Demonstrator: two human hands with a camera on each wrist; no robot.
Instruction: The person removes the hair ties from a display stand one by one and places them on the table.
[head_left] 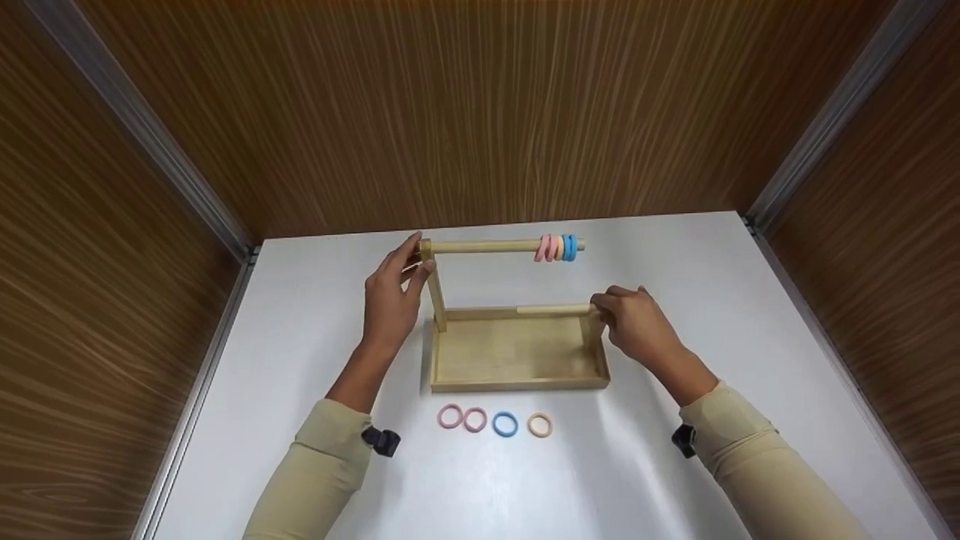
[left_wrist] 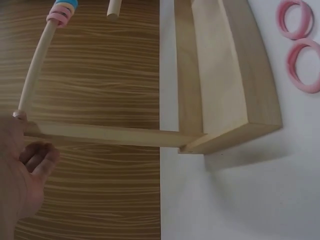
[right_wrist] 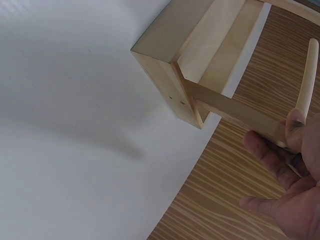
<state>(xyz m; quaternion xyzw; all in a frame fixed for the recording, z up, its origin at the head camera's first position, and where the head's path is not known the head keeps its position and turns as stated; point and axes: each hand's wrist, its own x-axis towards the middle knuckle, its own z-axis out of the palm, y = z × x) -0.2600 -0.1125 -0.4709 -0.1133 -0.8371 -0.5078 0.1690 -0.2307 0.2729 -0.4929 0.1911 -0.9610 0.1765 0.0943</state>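
A wooden stand has a shallow tray (head_left: 521, 385) with an upright post at each end. My left hand (head_left: 394, 296) pinches the top of the left post (head_left: 436, 292), thumb in front and fingers behind. From that post a long dowel (head_left: 484, 246) reaches right, carrying several pink, cream and blue rings (head_left: 553, 248) near its free end. At the other side, my right hand (head_left: 637, 322) grips the top of the right post (right_wrist: 235, 110), where a shorter dowel (head_left: 555, 309) points left. Its thumb lies at the dowel's base in the right wrist view.
In front of the tray, two pink rings (head_left: 475, 420), a blue ring (head_left: 505, 424) and a cream ring (head_left: 539, 425) lie in a row on the white table (head_left: 300, 315). Wood-grain panels (head_left: 487, 112) enclose the table's back and sides.
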